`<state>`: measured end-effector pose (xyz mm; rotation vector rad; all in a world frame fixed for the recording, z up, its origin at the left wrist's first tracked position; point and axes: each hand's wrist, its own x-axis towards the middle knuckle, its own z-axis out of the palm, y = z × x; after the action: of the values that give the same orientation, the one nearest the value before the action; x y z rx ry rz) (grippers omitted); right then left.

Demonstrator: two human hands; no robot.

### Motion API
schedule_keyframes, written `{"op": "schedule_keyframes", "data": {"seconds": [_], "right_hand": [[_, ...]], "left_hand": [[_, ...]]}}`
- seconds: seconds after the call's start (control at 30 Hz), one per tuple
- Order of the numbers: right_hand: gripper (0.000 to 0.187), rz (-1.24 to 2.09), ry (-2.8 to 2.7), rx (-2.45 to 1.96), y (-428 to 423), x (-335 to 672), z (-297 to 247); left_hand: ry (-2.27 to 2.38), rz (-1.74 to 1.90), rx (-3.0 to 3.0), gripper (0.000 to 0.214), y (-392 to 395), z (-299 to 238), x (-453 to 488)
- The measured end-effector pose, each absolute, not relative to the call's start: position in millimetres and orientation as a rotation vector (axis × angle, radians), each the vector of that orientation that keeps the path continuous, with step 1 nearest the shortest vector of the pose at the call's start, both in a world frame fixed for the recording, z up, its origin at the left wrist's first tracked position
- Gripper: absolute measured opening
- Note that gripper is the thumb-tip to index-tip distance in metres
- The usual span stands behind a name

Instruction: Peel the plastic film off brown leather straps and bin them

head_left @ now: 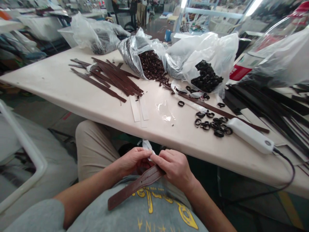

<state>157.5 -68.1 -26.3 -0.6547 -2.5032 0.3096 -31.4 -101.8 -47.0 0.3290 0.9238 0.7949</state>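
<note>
Close to my body, below the table edge, a brown leather strap [135,188] slants down to the left across my shirt. It has stitching, a small hole and a squared end. My right hand [177,168] is closed around its upper part, thumb extended toward the other hand. With fingertips pinched, my left hand [133,160] grips a crumpled white strip [147,145] that sticks up between the two hands. Both sets of fingertips meet there, and the exact contact is partly hidden.
On the table [108,112] lie brown straps [116,77], white paper strips [138,109], black loops [214,124] and a white corded device [251,135]. Plastic bags of brown pieces [152,64] and black pieces [207,77] stand behind. Black straps [272,106] and a bottle [251,61] are at right.
</note>
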Motion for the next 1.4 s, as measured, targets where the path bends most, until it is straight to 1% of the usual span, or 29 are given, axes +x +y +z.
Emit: {"op": "schedule_keyframes", "data": {"seconds": [0.1,0.13,0.2,0.3,0.33,0.4,0.53,0.7,0.83,1.0,1.17,1.4], "right_hand": [[0.026,0.534,-2.421,-0.678,-69,161,-29],[0.024,0.678,-2.371,-0.708,-70,164,-29],[0.026,1.072,-2.229,-0.794,-74,171,-29],[0.045,1.734,-1.956,-0.884,-82,181,-29],[0.051,1.889,-1.893,-0.899,-85,182,-29],[0.053,2.04,-1.882,-0.94,-89,181,-29],[0.045,1.962,-2.083,-1.032,-92,169,-29],[0.04,1.806,-2.197,-1.062,-94,158,-33],[0.038,1.809,-2.152,-1.09,-97,156,-39],[0.044,1.831,-2.058,-1.16,-99,155,-46],[0.041,1.84,-2.05,-1.211,-98,154,-53],[0.037,1.847,-2.091,-1.214,-96,153,-51]], "left_hand": [[1.014,0.84,0.404,0.031,-99,-45,-37],[1.045,0.883,0.423,0.032,-97,-44,-39],[1.088,0.999,0.437,0.034,-94,-41,-46],[1.086,1.177,0.479,0.037,-86,-36,-58],[1.067,1.226,0.503,0.039,-84,-35,-61],[1.026,1.306,0.52,0.041,-77,-32,-64],[0.998,1.389,0.382,0.033,-68,-29,-60],[0.939,1.408,0.344,0.033,-64,-25,-52],[0.891,1.441,0.308,0.036,-63,-30,-52],[0.915,1.425,0.241,0.035,-64,-38,-52],[0.919,1.424,0.274,0.038,-64,-38,-48],[0.957,1.402,0.448,0.03,-65,-34,-48]]}}
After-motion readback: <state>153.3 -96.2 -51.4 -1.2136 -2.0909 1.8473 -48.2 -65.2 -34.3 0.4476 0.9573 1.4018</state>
